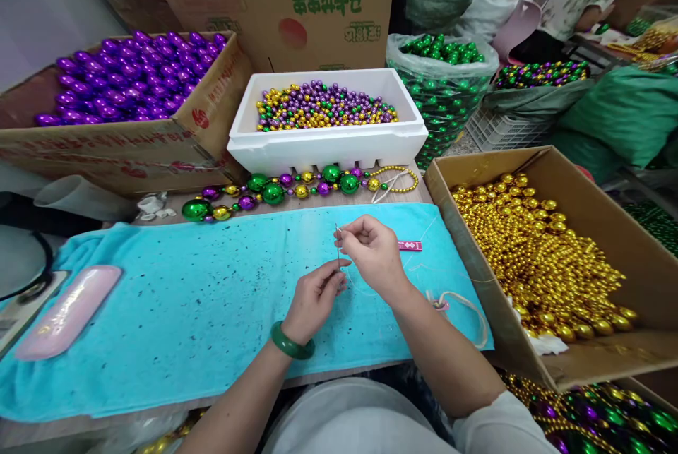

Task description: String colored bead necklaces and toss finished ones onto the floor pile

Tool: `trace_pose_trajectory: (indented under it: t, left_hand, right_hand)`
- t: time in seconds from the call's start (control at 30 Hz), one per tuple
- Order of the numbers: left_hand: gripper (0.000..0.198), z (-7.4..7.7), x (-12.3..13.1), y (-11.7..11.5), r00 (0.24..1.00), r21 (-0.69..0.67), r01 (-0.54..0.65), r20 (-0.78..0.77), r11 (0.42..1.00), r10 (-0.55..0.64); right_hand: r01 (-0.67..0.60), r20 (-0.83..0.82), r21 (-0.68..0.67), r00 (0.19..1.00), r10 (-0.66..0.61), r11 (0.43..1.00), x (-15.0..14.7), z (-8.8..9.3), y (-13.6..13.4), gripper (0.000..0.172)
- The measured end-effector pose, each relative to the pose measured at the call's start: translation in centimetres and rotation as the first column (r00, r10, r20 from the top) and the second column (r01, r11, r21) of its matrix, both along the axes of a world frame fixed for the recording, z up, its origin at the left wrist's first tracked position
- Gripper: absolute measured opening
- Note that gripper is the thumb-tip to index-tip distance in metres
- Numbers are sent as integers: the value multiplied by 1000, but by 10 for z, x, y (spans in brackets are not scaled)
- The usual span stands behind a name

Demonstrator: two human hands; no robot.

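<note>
My right grip (373, 253) pinches the top of a thin needle-like rod (337, 249), my left grip (312, 300) its lower end, both closed; it's nearly upright over the blue towel (212, 313), right of the pink case (68, 313).

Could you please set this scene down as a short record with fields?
Left hand: green bangle at the wrist; fingers pinched near the lower end of a thin needle-like item
Right hand: fingertips pinched near its upper end
Work surface: blue towel
On towel: pink case, left end
Behind towel: bead strand; white foam box of mixed beads
Far left: cardboard box, purple beads
Right: open carton, gold beads
</note>
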State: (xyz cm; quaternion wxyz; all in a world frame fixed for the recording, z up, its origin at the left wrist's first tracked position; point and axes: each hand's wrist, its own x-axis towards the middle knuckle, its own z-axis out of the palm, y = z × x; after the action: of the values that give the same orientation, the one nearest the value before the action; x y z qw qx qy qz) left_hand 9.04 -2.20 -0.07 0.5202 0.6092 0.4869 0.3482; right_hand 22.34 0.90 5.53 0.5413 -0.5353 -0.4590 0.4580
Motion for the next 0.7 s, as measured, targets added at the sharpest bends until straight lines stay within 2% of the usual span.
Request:
trace_pose_trajectory:
  t: [0.43, 0.7]
  left_hand:
    - [30, -1, 0, -1, 999, 55, 1, -51, 998, 2]
    - [33, -4, 0, -2, 991, 113, 25, -133, 993, -10]
  right_hand:
    - [1, -22, -31, 1000, -1, 1000, 2, 2, 1, 8]
    - [-22, -58, -69, 998, 18, 997, 4, 4, 2, 12]
